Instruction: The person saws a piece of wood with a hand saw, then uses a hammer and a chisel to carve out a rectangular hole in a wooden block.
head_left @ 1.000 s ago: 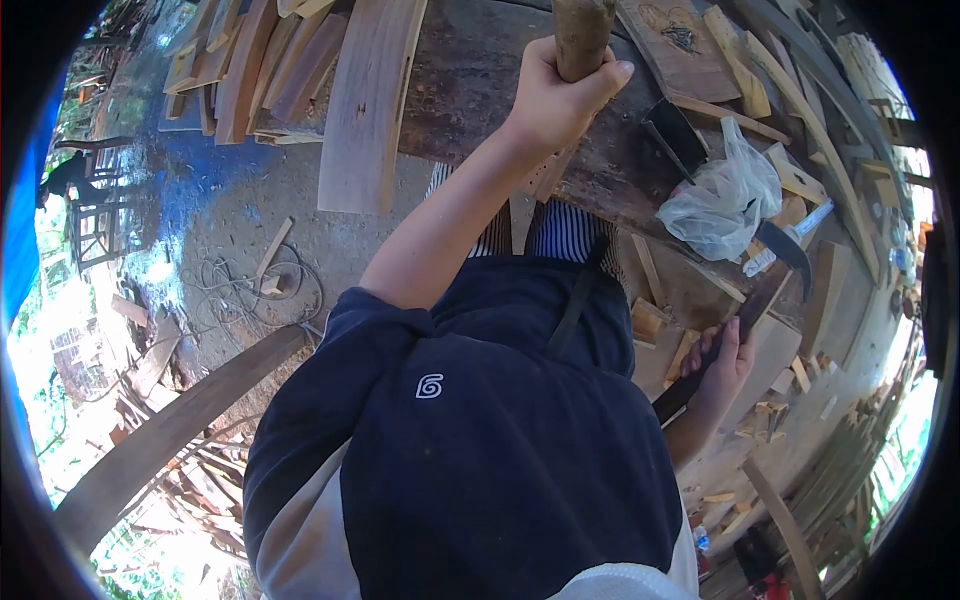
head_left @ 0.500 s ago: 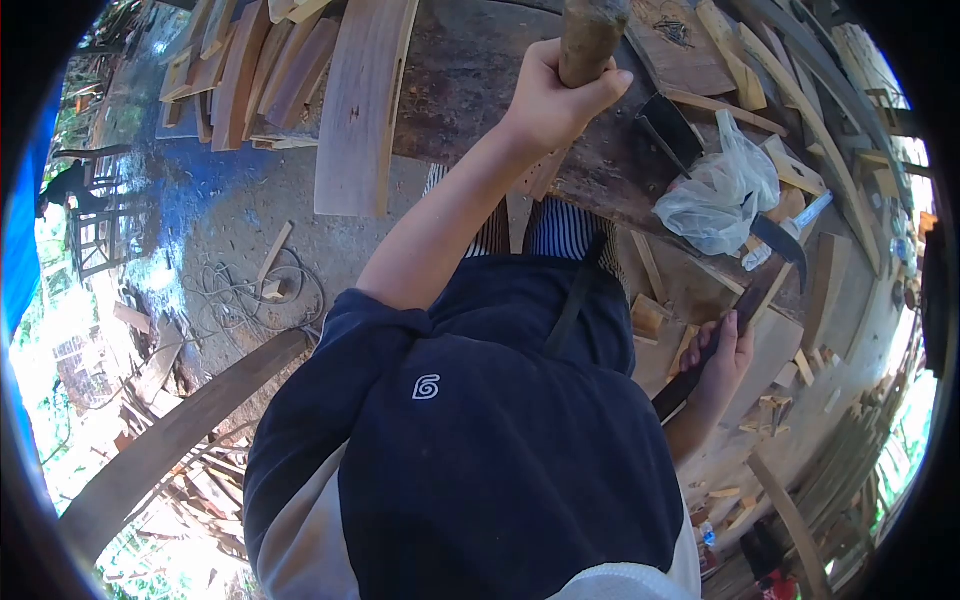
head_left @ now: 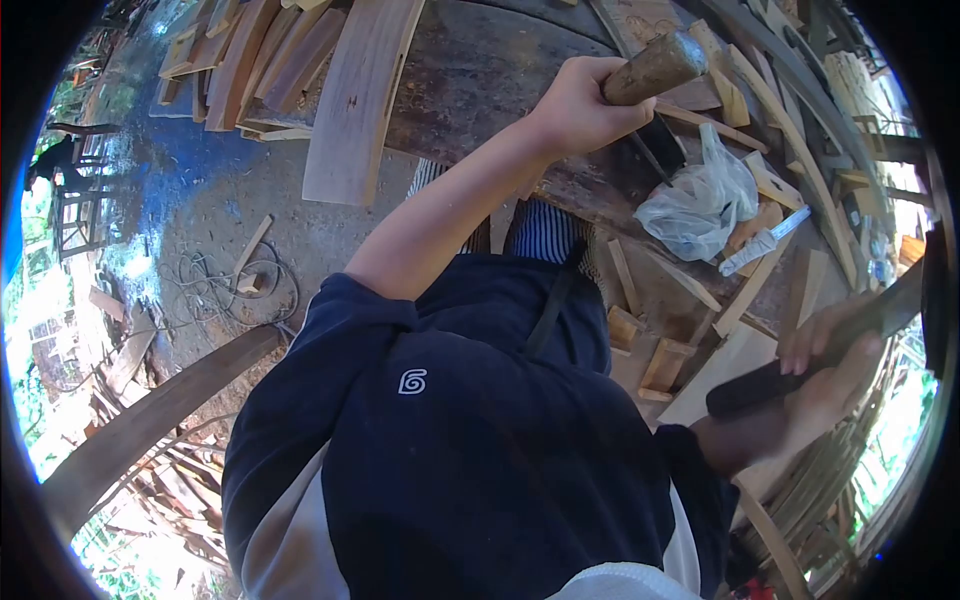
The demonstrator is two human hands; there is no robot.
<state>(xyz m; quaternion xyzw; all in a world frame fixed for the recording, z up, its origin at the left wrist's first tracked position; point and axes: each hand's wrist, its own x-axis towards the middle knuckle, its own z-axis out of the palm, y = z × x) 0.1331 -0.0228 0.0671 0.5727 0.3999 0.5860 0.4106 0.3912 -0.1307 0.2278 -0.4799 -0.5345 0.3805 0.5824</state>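
Observation:
My left hand (head_left: 590,112) is closed around a thick, round wooden handle (head_left: 657,70) above the dark workbench (head_left: 470,90). The handle's worn top end tilts toward the right; its lower end is hidden behind the hand. Out at the right, my right hand (head_left: 825,365) grips the dark handle of a hammer (head_left: 745,390). Motion blurs this hand, and the hammer's head cannot be made out near the dark edge of the view. Just below my left hand lies a dark, flat, angular piece (head_left: 662,148) beside a crumpled clear plastic bag (head_left: 703,205).
A wide wooden board (head_left: 350,110) juts over the bench's near edge, beside several stacked wood pieces (head_left: 240,65). Right of the bag lies a white-wrapped strip (head_left: 765,240). Offcuts (head_left: 665,365) lie low on the right. A tangled cord (head_left: 215,290) is on the floor at left.
My right hand has swung the hammer outward and to the right, away from the bag. The wooden handle in my left hand now leans further right. The view has shifted slightly.

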